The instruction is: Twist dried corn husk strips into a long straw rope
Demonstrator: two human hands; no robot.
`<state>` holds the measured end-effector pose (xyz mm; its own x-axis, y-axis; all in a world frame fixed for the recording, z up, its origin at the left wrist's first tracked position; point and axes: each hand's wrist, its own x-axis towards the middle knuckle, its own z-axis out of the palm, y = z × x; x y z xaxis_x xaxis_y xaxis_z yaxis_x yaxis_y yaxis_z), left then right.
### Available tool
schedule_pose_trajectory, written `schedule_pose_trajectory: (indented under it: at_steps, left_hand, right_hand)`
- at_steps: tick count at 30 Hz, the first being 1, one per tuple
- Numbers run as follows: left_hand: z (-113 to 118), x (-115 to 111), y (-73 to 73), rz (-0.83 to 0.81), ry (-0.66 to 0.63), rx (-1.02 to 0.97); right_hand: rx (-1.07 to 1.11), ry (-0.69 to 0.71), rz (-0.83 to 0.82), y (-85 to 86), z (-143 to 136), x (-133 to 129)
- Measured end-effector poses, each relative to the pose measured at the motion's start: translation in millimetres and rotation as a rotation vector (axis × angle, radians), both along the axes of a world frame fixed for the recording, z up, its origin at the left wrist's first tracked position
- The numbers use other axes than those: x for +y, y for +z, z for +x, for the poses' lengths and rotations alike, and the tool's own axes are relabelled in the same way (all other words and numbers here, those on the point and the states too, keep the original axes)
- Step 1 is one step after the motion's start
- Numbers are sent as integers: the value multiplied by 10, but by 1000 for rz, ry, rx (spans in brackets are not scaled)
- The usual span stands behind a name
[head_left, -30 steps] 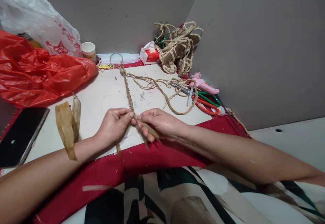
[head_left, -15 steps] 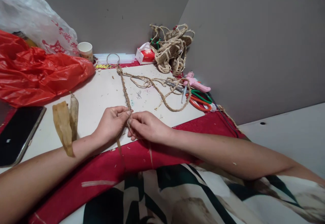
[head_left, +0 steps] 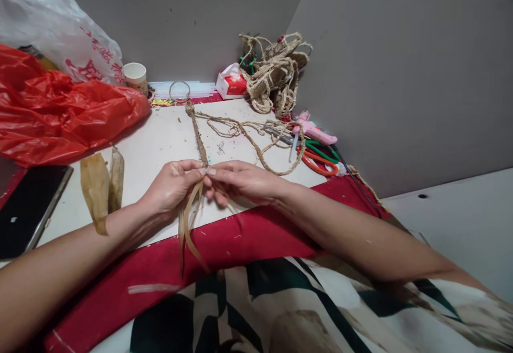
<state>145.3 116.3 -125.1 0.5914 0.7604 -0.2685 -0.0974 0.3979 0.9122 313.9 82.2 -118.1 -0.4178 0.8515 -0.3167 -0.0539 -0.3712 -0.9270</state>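
Observation:
A brown braided cord [head_left: 199, 140] runs from a knotted far end toward me. At its near end my left hand [head_left: 170, 185] pinches it between thumb and fingers. My right hand [head_left: 244, 182] meets the left there, its thumb and fingertips pressed on the same spot. Loose tan fibre strips [head_left: 187, 225] hang down from the pinch over the edge of the white board [head_left: 160, 128]. What lies right between the fingertips is hidden. Two pieces of dried husk, one broad and flat [head_left: 94, 185] and one narrow [head_left: 116, 179], lie by my left forearm.
At left are a black phone [head_left: 30, 209], a red plastic bag [head_left: 72, 112] and a paper cup [head_left: 135, 75]. Scissors with orange handles [head_left: 318, 163] and a pink glue gun [head_left: 315, 130] lie at right. Behind them stand a tissue box [head_left: 232, 83] and a heap of woven cord [head_left: 276, 72].
Both hands have shifted slightly up along the cord, and their thumbs now meet. More loose strips show hanging below the left hand.

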Motion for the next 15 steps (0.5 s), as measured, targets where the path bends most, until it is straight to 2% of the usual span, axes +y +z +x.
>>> schedule_pose_trajectory:
  at_steps: [3,6,10,12,15]
  left_hand:
    - [-7,-5,-8,39,12,10]
    - [-14,-12,-11,98,10,38]
    - [-19,0,-12,188,1,121]
    - [-21,16,-7,217,-15,131]
    - [-23,37,8,287,-43,205]
  right_hand:
    - [68,66,-154,-45,-28,19]
    - [87,107,-219,-70,15,59]
    - [244,135,-320,-126,48,102]
    - [279,104,-364,-135,34,90]
    - [226,-35,-325,-122,-12,28]
